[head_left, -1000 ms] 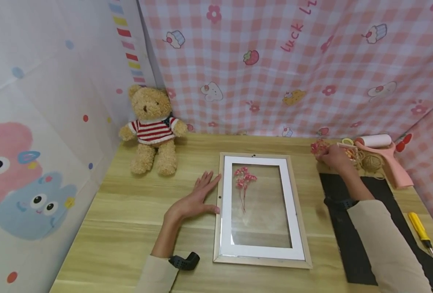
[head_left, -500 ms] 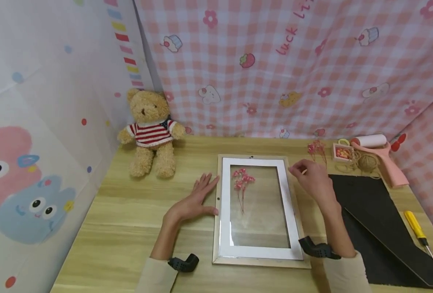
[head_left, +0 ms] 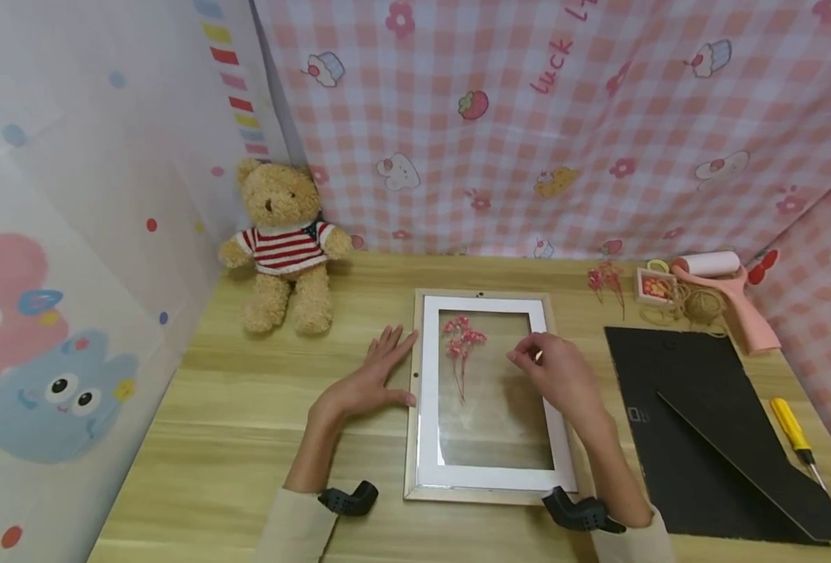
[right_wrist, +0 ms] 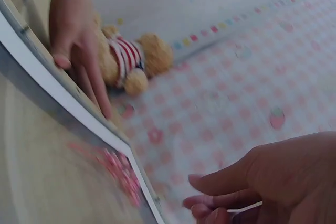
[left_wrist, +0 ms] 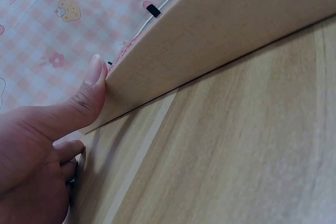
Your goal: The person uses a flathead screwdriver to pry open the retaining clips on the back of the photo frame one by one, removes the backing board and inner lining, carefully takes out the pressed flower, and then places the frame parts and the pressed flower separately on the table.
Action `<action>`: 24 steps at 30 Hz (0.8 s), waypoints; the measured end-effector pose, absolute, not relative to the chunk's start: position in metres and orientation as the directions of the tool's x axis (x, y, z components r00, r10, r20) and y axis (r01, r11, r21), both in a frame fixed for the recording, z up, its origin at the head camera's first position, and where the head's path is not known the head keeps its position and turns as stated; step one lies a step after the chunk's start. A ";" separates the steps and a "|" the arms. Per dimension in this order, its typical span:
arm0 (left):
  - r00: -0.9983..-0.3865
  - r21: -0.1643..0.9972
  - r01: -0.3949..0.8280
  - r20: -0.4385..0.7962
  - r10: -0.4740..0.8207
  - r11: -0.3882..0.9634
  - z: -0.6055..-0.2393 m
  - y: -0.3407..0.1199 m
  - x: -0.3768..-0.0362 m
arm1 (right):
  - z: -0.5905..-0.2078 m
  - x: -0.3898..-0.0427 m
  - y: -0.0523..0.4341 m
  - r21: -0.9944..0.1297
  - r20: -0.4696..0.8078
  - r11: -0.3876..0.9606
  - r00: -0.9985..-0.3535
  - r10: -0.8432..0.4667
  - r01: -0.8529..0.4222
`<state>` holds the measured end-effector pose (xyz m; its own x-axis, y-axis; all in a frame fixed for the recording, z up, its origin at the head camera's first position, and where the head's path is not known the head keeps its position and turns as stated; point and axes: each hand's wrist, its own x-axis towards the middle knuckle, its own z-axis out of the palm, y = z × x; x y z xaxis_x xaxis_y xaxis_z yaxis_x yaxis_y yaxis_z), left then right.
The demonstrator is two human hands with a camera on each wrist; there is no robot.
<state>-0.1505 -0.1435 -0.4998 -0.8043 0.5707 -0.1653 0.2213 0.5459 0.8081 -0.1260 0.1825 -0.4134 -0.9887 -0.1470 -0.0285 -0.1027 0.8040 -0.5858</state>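
A wooden picture frame (head_left: 411,438) with a white mat (head_left: 496,478) and a clear pane lies flat on the table. On the pane, toward its upper left, is a sprig of pink dried flowers (head_left: 463,349). My left hand (head_left: 367,388) rests at the frame's left side, fingers spread, with thumb and forefinger touching the edge; the left wrist view shows the thumb (left_wrist: 93,85) against the wooden side. Over the frame's right part hovers my right hand (head_left: 561,379), its fingers loosely bent. In the right wrist view nothing shows between its thumb and fingers (right_wrist: 210,203).
Black boards (head_left: 682,461) lie to the right, beside a yellow-handled screwdriver (head_left: 789,426). At the back right are another pink sprig (head_left: 605,280), a small box (head_left: 654,286), twine (head_left: 703,306) and a pink-handled roller (head_left: 753,313). A teddy bear (head_left: 284,234) sits at the back left.
My right hand has moved left and nearer from the sprig at the back right to above the frame. That sprig stays on the table. My left hand keeps its place.
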 end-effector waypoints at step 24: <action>-0.807 0.823 0.220 -0.148 0.571 0.524 -0.502 -0.143 -0.150 | -0.463 -0.113 0.109 -0.348 -0.061 0.924 -0.980 -0.189 -0.157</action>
